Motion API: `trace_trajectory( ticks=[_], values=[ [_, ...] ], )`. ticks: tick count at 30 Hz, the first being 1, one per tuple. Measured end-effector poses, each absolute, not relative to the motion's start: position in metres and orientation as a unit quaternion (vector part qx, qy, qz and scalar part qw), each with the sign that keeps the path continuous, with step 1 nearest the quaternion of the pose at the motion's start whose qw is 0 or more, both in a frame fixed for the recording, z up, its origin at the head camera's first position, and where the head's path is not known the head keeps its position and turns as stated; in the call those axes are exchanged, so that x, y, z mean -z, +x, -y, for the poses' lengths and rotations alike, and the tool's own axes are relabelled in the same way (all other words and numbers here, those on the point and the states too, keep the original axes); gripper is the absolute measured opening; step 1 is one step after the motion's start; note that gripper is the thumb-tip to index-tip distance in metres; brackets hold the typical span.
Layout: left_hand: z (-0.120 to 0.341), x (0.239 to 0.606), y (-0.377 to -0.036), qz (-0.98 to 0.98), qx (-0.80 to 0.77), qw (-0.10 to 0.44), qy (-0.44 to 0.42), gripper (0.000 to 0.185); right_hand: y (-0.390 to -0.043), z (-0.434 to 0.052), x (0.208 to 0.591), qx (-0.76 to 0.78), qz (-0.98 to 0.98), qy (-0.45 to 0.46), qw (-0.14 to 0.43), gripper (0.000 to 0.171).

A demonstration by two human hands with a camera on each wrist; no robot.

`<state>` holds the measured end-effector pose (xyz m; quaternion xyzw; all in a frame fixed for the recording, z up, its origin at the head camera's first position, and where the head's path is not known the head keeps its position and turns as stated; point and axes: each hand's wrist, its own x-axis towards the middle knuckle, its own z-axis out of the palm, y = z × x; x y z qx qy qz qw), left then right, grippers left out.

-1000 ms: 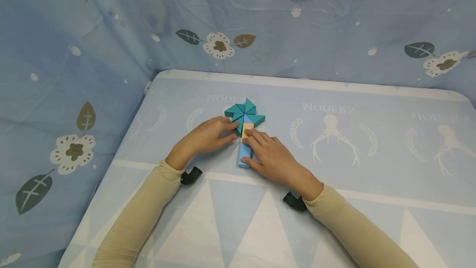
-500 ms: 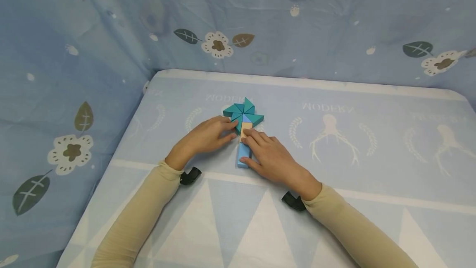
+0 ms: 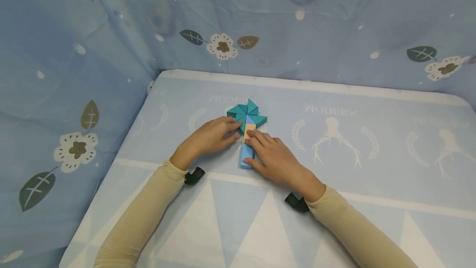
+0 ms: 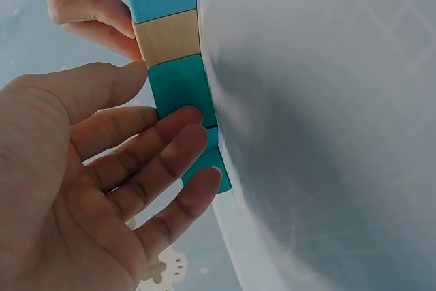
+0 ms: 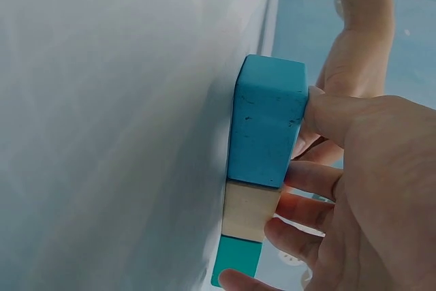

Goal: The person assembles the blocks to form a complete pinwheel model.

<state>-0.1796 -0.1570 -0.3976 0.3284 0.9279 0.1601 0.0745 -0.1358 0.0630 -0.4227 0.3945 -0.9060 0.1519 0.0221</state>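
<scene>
Several teal triangular blocks (image 3: 253, 111) form a pinwheel lying on the table, with one lighter blue triangle (image 3: 250, 120) at its lower part. Below it a natural wood block (image 3: 249, 128) and a long blue block (image 3: 246, 152) line up end to end like a stem. My left hand (image 3: 212, 136) lies along the pinwheel's left side; in the left wrist view its loosely bent fingers touch the side of a teal block (image 4: 178, 86). With fingertips on the wood block and thumb by the blue block (image 5: 266, 127), my right hand (image 3: 275, 158) rests from the right.
The table (image 3: 372, 115) has a pale blue and white printed cover. A blue curtain (image 3: 275, 24) with leaves and flowers hangs behind and to the left. Black wrist-worn devices (image 3: 194, 175) sit under both forearms.
The head view has shifted slightly. Both hands and the blocks keep the same places on the table.
</scene>
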Motion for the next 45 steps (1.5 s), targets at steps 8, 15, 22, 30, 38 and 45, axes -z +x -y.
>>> trace_trajectory(
  ticks=[8, 15, 22, 30, 38, 45],
  values=[
    [0.1554, 0.397, -0.1807, -0.925, -0.158, 0.06, 0.341, 0.047, -0.1361, -0.0647, 0.4208, -0.15, 0.906, 0.395, 0.025, 0.055],
    [0.1559, 0.3952, -0.1798, -0.927, -0.15, 0.06, 0.339, 0.047, -0.1365, -0.0639, 0.4219, -0.15, 0.905, 0.398, 0.031, 0.055],
    [0.1577, 0.3935, -0.179, -0.925, -0.152, 0.053, 0.345, 0.047, -0.1383, -0.062, 0.4212, -0.15, 0.902, 0.404, 0.039, 0.053],
    [0.1576, 0.3922, -0.1799, -0.923, -0.16, 0.051, 0.347, 0.047, -0.1391, -0.0617, 0.4203, -0.152, 0.898, 0.41, 0.05, 0.05],
    [0.1568, 0.3936, -0.18, -0.924, -0.158, 0.064, 0.342, 0.047, -0.1378, -0.0626, 0.4214, -0.153, 0.897, 0.412, 0.049, 0.049],
    [0.1566, 0.3948, -0.1798, -0.925, -0.171, 0.083, 0.328, 0.047, -0.1368, -0.0639, 0.423, -0.153, 0.896, 0.415, 0.052, 0.048]
  ],
)
